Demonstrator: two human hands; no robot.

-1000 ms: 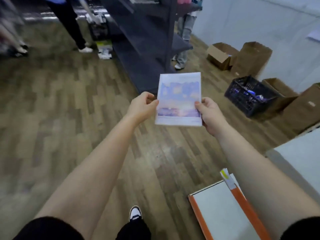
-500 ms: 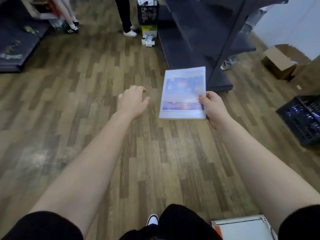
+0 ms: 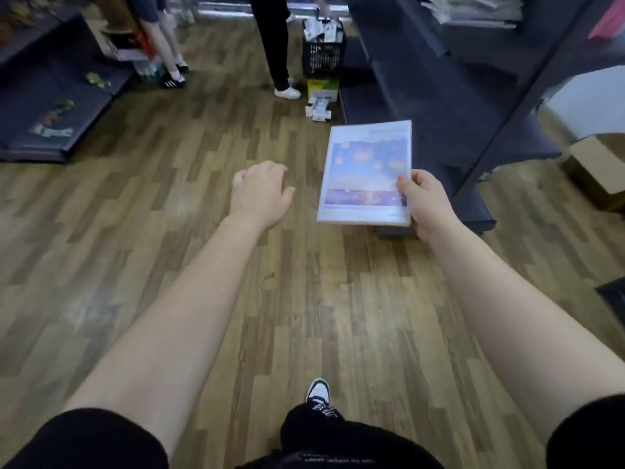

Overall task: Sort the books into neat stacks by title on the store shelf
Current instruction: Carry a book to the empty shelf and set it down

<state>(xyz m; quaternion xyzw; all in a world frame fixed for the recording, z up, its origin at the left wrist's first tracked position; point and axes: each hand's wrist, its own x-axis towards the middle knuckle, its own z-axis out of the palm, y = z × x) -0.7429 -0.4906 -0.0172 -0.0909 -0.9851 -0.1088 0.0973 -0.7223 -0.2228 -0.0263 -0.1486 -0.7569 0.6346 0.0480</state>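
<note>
Over the wood floor [image 3: 169, 265], mid-aisle, the right hand [image 3: 427, 204] is pinching a book [image 3: 367, 170] at its lower right corner, thumb on the cover, fingers hidden underneath. Left hand [image 3: 260, 191] is hanging free beside it, not touching, fingers loosely curled, holding nothing. Book is sitting in the air, cover up, nearly flat, long axis running away from the person, top edge pointing at the dark shelf [image 3: 439, 96] ahead right. Looks like the carry step: book is being taken to the shelf, not yet stacked. Next move probably needs finding the matching title's stack and squaring the edges on set-down. Title text is too blurred to read.
</note>
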